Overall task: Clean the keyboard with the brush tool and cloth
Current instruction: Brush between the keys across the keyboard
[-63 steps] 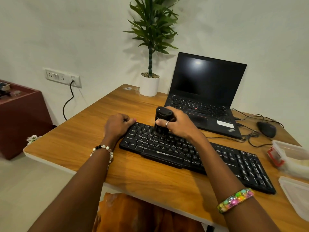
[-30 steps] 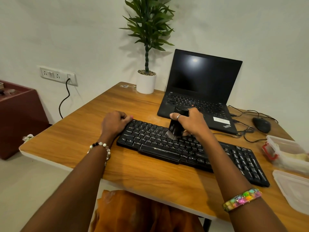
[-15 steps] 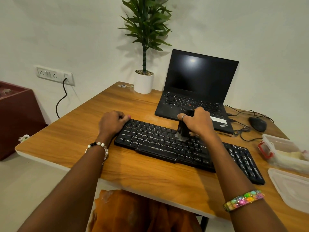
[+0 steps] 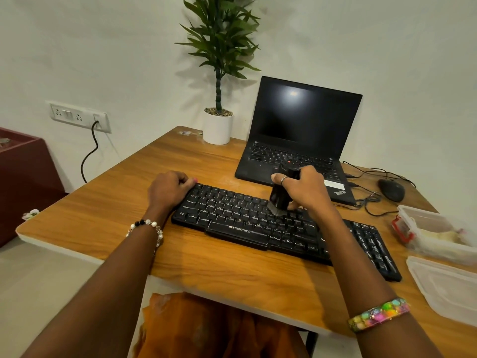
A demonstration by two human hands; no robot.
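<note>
On the wood-grain counter [image 4: 108,218], smooth and faintly glossy with a pale rounded edge, lay the long black keyboard [image 4: 245,228], a flat matte slab of low plastic keys set at a slant, its left end pinned under the curled fingers of the left hand [image 4: 169,188]. Behind it the open laptop [image 4: 296,140] stood just beside the working area, so a wide sweep could have knocked its front edge. The right hand [image 4: 307,189] was wrapped round the brush tool [image 4: 282,191], a stubby, glossy black block held nearly upright with its short grey bristles down on the middle keys. Pressed too hard or dragged at a slant, those bristles might have levered a keycap up or pushed crumbs deeper; if the left hand eased off, the light board could have slid. Any cloth was possibly in the clear plastic tub [image 4: 433,231] at the right, though I could not tell.
</note>
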